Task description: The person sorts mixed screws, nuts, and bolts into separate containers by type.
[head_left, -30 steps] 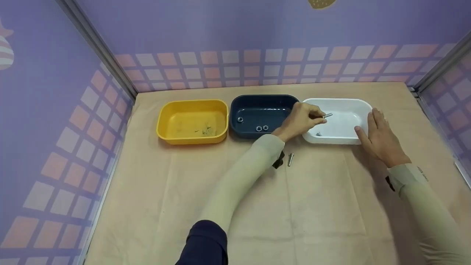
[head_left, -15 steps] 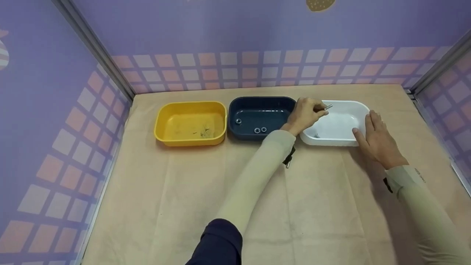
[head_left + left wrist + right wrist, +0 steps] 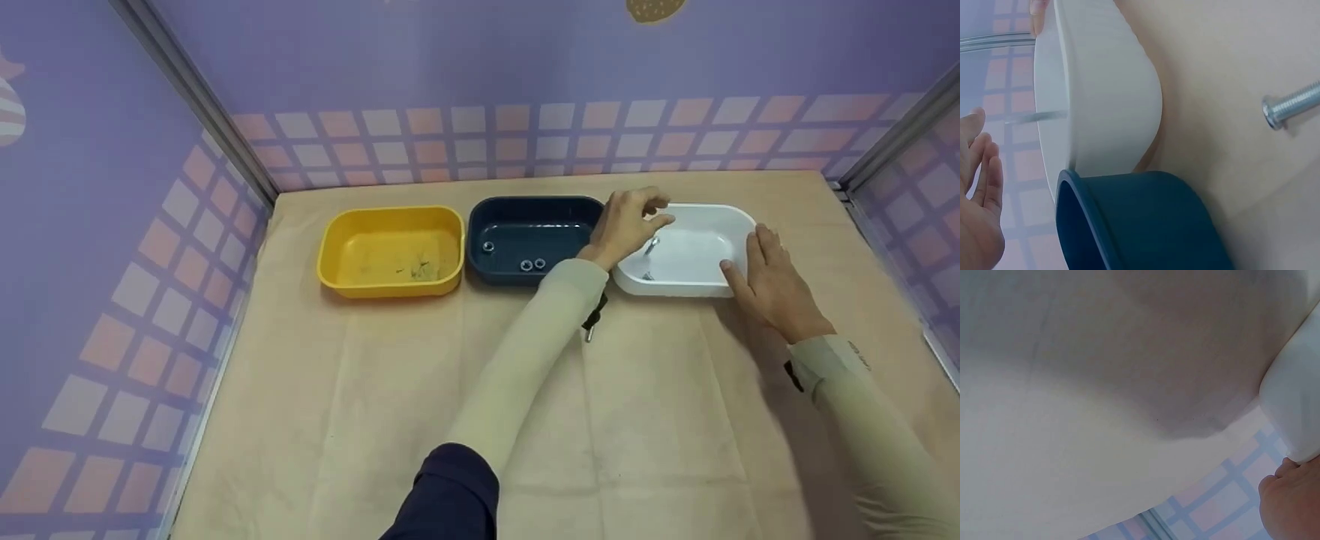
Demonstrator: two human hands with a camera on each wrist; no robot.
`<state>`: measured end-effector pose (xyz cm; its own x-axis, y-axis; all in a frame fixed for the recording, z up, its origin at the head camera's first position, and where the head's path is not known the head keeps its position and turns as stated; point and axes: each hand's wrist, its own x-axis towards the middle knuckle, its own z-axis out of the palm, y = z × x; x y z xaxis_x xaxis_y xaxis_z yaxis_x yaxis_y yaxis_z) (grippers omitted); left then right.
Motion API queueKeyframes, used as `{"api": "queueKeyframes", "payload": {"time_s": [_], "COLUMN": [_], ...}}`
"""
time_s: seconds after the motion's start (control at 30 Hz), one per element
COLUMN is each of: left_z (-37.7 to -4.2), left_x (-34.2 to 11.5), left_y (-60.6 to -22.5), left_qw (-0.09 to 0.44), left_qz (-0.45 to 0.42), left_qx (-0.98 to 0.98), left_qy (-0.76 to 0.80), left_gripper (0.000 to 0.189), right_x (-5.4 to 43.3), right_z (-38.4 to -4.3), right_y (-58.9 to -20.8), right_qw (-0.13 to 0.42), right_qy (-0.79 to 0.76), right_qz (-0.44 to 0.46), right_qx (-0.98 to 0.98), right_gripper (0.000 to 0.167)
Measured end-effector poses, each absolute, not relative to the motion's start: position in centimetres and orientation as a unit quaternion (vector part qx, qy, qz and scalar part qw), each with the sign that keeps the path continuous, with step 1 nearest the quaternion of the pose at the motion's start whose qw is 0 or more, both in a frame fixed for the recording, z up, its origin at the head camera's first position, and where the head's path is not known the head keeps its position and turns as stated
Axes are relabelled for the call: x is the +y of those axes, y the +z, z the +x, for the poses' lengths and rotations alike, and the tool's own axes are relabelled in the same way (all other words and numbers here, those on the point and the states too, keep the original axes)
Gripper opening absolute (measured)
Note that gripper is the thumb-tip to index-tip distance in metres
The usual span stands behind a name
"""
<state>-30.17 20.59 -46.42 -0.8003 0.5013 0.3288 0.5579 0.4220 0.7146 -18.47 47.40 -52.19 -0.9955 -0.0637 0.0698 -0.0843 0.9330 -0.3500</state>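
My left hand (image 3: 628,225) is above the left end of the white tray (image 3: 694,286), its thumb and fingers parted with nothing between them. A bolt (image 3: 652,245) is just below the fingertips; in the left wrist view this bolt (image 3: 1036,117) is blurred and apart from the hand. Lower in the tray lies another small metal piece (image 3: 648,276), too small to tell its kind. My right hand (image 3: 780,289) rests against the tray's right end with straight fingers. On the table, another bolt (image 3: 1294,105) lies partly hidden under my left wrist in the head view.
Left of the white tray stands a dark blue tray (image 3: 517,279) holding three nuts (image 3: 526,265). Beyond it is a yellow tray (image 3: 390,290) with several small thin pieces (image 3: 422,270). A beige cloth (image 3: 390,390) covers the table. Patterned walls (image 3: 450,60) rise behind and at the sides.
My left hand has moved slightly right and up, and its fingers have let go of the bolt, which has dropped toward the white tray. The right hand stays at the tray's end.
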Motion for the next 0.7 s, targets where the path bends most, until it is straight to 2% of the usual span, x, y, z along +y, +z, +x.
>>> {"api": "queueKeyframes", "payload": {"time_s": [0.33, 0.53, 0.7], "left_z": [-30.3, -29.8, -29.1], "left_x": [19.4, 18.6, 18.2], "left_y": [-46.2, -46.8, -46.9], "left_qw": [0.015, 0.016, 0.004], "left_qz": [-0.315, -0.315, -0.329], "left_qx": [-0.842, -0.851, -0.84], "left_qy": [-0.437, -0.421, -0.431], "left_gripper": [0.031, 0.029, 0.03], "right_x": [47.0, 46.9, 47.2], "right_z": [-18.9, -18.5, -18.3], "right_y": [-52.1, -52.5, -52.1], "right_qw": [0.032, 0.014, 0.029], "right_qy": [0.177, 0.178, 0.182], "right_qz": [0.036, 0.037, 0.039], "right_qx": [-0.983, -0.983, -0.982], "right_gripper": [0.091, 0.092, 0.09]}}
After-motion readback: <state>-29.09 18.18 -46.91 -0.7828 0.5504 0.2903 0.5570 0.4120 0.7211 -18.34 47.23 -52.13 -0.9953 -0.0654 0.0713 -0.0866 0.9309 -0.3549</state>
